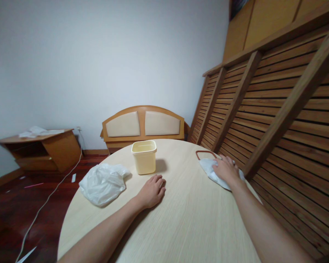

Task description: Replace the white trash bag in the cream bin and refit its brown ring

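Both the right hand [226, 168] and the left hand [152, 191] lie over a round, wood-grained table [194, 219]: the right rests on a limp whitish pouch [208, 169] with a rounded brown handle [205, 151], whether gripping I cannot tell; the left curls loosely. Beyond stands a smooth, square-sided yellow tub [145, 164], left of it a crumpled, filmy white bag [102, 185].

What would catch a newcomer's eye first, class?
Probably the pale yellow squarish plastic bin on the round pale wooden table, beyond the left hand. Then the crumpled white plastic bag toward the table's left, and the right hand on a flat white item with a brown loop, far right.
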Tool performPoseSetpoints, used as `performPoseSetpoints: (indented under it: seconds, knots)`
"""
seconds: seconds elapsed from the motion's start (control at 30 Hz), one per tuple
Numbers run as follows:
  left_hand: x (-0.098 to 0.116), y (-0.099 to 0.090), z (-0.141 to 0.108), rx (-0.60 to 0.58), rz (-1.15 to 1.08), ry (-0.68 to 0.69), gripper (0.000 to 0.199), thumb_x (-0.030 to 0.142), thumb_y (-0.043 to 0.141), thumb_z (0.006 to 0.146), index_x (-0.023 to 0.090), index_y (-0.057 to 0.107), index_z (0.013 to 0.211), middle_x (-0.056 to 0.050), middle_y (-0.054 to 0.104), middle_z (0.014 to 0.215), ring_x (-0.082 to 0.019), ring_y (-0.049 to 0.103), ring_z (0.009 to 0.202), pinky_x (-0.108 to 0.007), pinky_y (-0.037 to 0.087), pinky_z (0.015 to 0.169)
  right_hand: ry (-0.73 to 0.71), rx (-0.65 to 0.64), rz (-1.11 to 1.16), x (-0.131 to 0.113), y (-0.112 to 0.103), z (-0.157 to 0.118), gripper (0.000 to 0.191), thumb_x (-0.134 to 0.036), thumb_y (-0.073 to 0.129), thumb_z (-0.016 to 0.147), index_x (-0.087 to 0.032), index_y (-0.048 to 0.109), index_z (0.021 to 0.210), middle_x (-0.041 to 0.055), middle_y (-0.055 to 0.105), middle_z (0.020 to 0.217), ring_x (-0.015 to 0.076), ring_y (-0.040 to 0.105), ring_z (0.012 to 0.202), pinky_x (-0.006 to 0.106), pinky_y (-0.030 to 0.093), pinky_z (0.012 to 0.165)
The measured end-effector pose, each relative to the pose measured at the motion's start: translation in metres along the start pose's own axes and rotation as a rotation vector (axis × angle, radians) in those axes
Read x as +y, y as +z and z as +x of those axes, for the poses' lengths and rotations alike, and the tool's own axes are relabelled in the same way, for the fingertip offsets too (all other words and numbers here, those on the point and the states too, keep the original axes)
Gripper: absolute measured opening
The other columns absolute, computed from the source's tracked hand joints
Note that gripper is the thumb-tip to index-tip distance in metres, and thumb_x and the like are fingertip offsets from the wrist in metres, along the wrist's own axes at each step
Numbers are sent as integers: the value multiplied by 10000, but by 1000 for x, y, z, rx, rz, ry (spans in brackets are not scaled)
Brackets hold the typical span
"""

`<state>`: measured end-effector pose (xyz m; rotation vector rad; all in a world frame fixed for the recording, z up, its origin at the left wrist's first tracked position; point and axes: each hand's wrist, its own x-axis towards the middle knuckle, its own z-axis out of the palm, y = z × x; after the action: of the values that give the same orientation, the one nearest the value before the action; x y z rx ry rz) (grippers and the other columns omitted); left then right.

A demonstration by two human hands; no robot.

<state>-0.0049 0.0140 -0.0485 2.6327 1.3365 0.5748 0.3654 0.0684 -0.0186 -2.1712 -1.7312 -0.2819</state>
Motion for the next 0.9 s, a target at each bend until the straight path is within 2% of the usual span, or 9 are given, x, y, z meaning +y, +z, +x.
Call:
performPoseSetpoints:
  seconds: [0.13, 0.27, 0.33, 0.43, 0.5, 0.63, 0.77, 0.9]
  knots:
    - [1, -3, -1, -12, 8, 2, 308, 283, 470, 955, 168, 597, 1211, -157, 553, 1388, -285, 510, 1312, -441, 398, 1145, -22, 22, -6, -2, -1, 1, 445, -284, 470, 871, -231, 671, 1264, 93, 422, 1561, 395, 333, 1421, 671, 283, 1110]
    - [-1, -9, -2, -20, 1, 23, 298, 285, 493, 944, 171, 605, 1195, -152, 564, 1382, -286, 520, 1299, -438, 407, 1134, -80, 87, -14, -17, -8, -3, 433, -335, 498, 869, -236, 671, 1253, 81, 426, 1562, 428, 285, 1440, 746, 159, 1115]
    - [-1, -13, -2, -20, -14, 35, 271, 276, 513, 929, 179, 622, 1157, -137, 599, 1338, -281, 550, 1259, -425, 433, 1104, -129, 126, 1, -29, -12, -6, 405, -368, 513, 870, -237, 689, 1210, 84, 472, 1527, 411, 303, 1431, 721, 164, 1126]
    - [0, -20, -2, 14, -55, 20, 221, 250, 508, 921, 207, 644, 1090, -102, 672, 1200, -259, 624, 1125, -395, 495, 1003, -256, 180, 63, -51, -17, -13, 377, -394, 529, 876, -218, 702, 1160, 96, 557, 1444, 350, 380, 1389, 614, 214, 1162]
    - [0, -26, -1, 96, -85, -13, 230, 238, 484, 931, 217, 640, 1099, -92, 690, 1145, -248, 644, 1069, -386, 513, 958, -356, 185, 141, -67, -16, -20, 372, -381, 532, 885, -186, 702, 1153, 112, 590, 1401, 310, 437, 1350, 522, 263, 1171]
    - [-7, -39, 2, 382, -81, -22, 241, 193, 479, 918, 221, 631, 1103, -102, 650, 1194, -247, 605, 1133, -401, 499, 997, -490, 41, 342, -101, -3, -38, 384, -348, 527, 905, -151, 676, 1198, 135, 607, 1373, 261, 513, 1295, 413, 379, 1119]
    - [-22, -50, 6, 646, 55, -43, 341, 164, 537, 879, 225, 608, 1207, -120, 465, 1468, -306, 422, 1377, -515, 385, 1147, -593, -96, 422, -123, 14, -54, 432, -419, 535, 930, -157, 654, 1252, 138, 581, 1417, 266, 486, 1345, 432, 354, 1149]
    - [-42, -59, 10, 753, 112, -77, 513, 179, 527, 913, 243, 467, 1419, -93, 230, 1637, -316, 164, 1533, -563, 244, 1232, -709, -254, 403, -129, 22, -57, 501, -461, 504, 956, -164, 606, 1347, 138, 505, 1508, 278, 398, 1433, 461, 280, 1195]
